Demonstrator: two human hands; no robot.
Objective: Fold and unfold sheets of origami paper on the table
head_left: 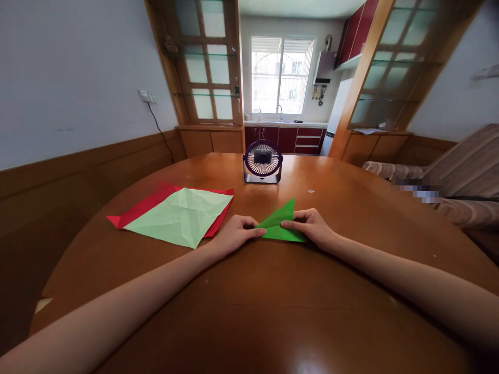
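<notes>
Window at back, counter below it, wooden cabinets either side; glossy brown table in front, curved edge. Fan on its far part. Pale sheet over red sheet, table's left. Folded green paper mid-table between hands: left hand pinches left corner, right hand pinches right side, both thumbs on top

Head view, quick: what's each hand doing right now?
Left hand: closed, pinching the green paper at its left corner.
Right hand: closed, pinching its right side.
</notes>
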